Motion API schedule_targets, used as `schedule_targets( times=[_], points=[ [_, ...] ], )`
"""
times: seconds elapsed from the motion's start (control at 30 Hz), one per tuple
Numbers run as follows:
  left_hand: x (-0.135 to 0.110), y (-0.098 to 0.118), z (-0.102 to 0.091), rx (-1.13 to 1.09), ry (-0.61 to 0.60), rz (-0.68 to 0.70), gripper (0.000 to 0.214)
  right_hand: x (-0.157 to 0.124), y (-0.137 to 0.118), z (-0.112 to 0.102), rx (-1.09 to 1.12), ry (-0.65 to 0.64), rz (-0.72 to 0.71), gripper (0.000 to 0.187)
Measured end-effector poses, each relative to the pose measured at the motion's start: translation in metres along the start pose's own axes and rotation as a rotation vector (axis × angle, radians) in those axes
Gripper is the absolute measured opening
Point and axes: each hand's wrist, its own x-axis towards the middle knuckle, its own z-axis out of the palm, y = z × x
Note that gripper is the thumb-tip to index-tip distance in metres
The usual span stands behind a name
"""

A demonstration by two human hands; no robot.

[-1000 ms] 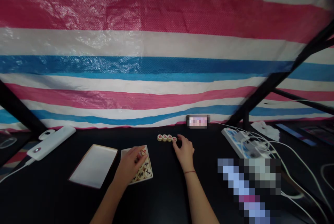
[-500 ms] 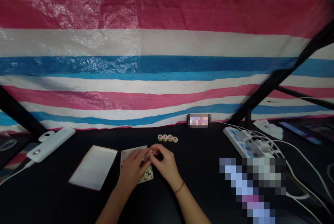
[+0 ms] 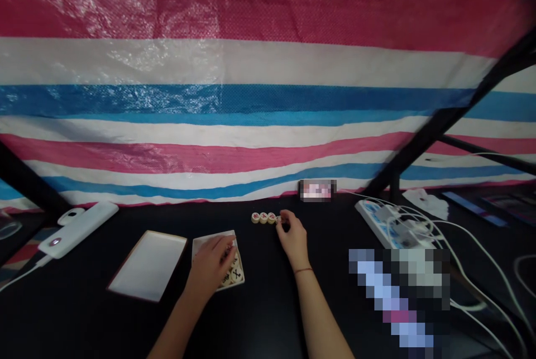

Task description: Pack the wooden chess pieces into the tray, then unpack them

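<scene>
My left hand rests over a small white box of round wooden chess pieces, its fingertips curled down and pinching a piece in the box. My right hand is farther back on the black table, fingers pinched on a chess piece at the right end of a short row of chess pieces. The row lies side by side, red characters facing up. My right wrist wears a thin red string.
An empty white lid lies left of the box. A white power bank with a cable sits at far left. A power strip with several white cables occupies the right. A striped tarp hangs behind the table.
My right hand came back to the box, met the left hand's fingertips, then moved out again to the right end of the row. My left hand stayed at the box.
</scene>
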Motion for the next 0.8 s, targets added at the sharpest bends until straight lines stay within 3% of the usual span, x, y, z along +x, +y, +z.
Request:
schedule_targets(
  times=[0.2,0.43,0.6,0.8],
  points=[
    [0.0020,0.0020,-0.0060,-0.015,-0.015,-0.027,0.024,-0.0027,0.0036,0.0036,-0.066,0.007,-0.035,0.041],
    [0.0022,0.0034,-0.0067,-0.031,-0.022,-0.051,0.024,-0.0035,0.0032,0.0024,-0.105,-0.009,0.035,0.027],
    [0.0025,0.0030,-0.0065,-0.033,-0.024,-0.050,0.025,-0.0030,0.0025,0.0029,-0.141,-0.008,-0.006,0.019],
    [0.0021,0.0020,-0.0068,-0.044,-0.028,-0.053,0.026,-0.0032,0.0045,0.0039,-0.147,-0.022,-0.001,0.020]
  ],
)
